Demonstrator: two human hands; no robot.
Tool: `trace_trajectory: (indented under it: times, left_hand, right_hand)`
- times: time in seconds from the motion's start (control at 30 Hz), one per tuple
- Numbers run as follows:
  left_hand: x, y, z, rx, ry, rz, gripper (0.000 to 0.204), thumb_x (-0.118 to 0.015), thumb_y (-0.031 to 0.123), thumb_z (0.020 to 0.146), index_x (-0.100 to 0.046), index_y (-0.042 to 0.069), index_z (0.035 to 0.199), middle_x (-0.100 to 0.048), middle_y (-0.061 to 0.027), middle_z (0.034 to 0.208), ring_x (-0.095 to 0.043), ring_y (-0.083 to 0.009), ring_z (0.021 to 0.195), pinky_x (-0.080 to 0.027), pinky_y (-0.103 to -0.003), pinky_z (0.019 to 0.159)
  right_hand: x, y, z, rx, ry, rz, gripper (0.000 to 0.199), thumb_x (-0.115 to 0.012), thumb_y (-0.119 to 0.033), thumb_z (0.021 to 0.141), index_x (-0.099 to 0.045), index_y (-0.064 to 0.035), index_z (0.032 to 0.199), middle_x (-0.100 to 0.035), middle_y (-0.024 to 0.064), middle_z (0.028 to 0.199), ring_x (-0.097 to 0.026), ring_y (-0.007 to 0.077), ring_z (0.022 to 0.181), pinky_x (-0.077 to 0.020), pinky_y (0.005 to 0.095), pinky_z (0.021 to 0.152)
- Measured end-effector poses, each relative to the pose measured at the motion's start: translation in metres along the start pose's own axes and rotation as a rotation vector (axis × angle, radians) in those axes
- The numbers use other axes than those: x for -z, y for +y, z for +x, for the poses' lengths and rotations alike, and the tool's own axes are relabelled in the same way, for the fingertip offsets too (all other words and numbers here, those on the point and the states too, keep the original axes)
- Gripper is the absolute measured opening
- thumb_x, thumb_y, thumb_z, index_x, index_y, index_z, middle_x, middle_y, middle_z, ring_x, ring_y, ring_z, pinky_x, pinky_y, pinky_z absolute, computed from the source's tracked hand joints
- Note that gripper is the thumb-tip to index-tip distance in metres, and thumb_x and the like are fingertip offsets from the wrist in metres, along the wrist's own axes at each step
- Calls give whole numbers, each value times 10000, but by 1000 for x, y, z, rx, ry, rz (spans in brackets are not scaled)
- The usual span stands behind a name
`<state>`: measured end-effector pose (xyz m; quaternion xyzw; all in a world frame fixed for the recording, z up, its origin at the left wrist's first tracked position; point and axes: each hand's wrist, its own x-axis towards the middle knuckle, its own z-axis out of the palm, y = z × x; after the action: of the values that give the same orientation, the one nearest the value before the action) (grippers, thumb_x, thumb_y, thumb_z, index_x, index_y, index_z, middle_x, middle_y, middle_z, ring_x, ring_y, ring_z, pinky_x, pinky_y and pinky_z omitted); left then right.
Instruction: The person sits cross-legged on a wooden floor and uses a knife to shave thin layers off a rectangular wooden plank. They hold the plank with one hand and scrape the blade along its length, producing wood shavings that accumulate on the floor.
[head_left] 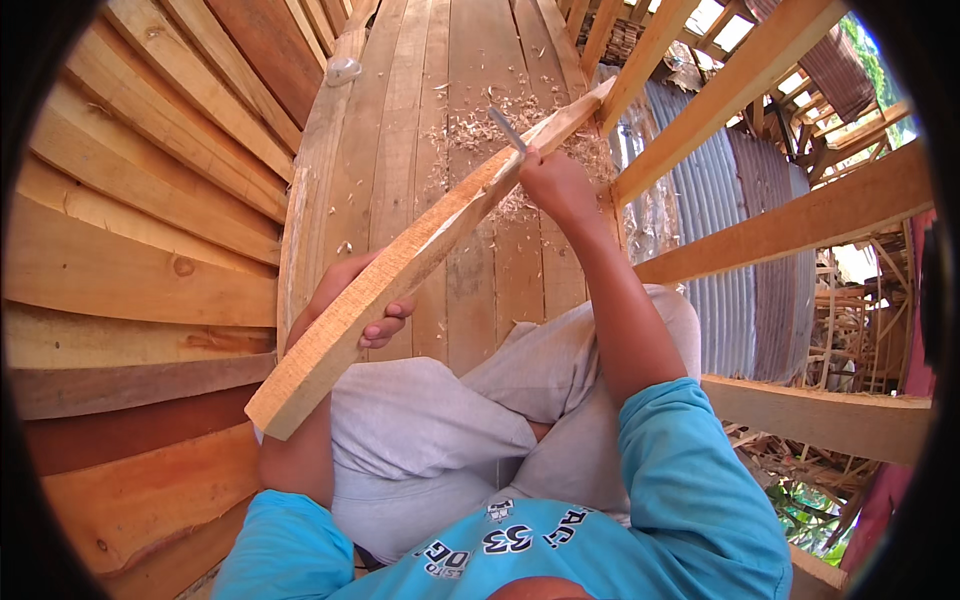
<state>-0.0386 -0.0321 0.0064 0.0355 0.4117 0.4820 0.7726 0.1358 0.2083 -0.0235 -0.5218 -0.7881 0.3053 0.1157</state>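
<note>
- Where the view starts, nearest the camera, a turquoise shirt (560, 545) with printed lettering fills the lower edge; pale grey shorts (440, 440) cover the bent knees just beyond it
- Left hand (365, 305) sits behind and under the lower third of a long wooden plank (400, 270); fingertips curl round the plank's near edge, so the hand is wrapped shut on it and props it up
- Plank: pale, freshly cut wood, flat upper face with fine straight grain, square-cut lower end (285, 405) hanging over the left knee; it runs diagonally up and to the right, tilted, its far end touching a slanted beam
- Plank narrows slightly toward the far end; right-hand edge there looks rough and whittled
- Right hand (555, 185), arm stretched forward, is clenched around a tool handle at the plank's upper part
- Tool: a narrow grey metal blade (508, 130) sticks up and to the left from the fist, lying against the plank's edge; handle hidden in the fist
- Beyond the hands, light wood shavings (480, 135) are scattered over a curved planked surface (470, 60) made of long boards running away from the camera
- Left side: stacked reddish and tan boards (140, 230)
- Right side, farther off: bare timber beams (800, 215) crossing in front of corrugated metal sheeting (720, 200)
</note>
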Motion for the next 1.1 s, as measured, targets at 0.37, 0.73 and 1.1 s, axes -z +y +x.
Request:
trace_trajectory:
  times: [0.37, 0.73, 1.1]
  left_hand:
    - [3, -1, 1, -20, 101, 173, 481, -304, 477, 1067, -493, 70, 1241, -490, -92, 663, -460, -133, 361, -349, -241, 292]
    - [-20, -5, -10, -182, 166, 605, 633, -486, 480, 1027, -396, 73, 1504, -602, -50, 1020, -569, -72, 782, -448, -206, 648]
    - [-6, -10, -1, -263, 150, 666, 666, -585, 391, 1014, -355, 62, 1546, -504, -38, 1430, -471, -89, 1234, -359, -231, 1042]
  right_hand:
    - [-6, 12, 18, 8, -124, -82, 584, -390, -446, 993, -703, 47, 980, -700, 271, 981, -665, 442, 986, -494, 499, 904]
    - [24, 23, 30, -140, -186, -166, 544, -440, -422, 982, -657, 27, 1199, -662, 263, 1196, -613, 418, 1171, -463, 493, 1002]
    - [11, 23, 30, -90, -186, -158, 550, -449, -432, 962, -682, 45, 1106, -676, 273, 1140, -638, 437, 1102, -473, 495, 962]
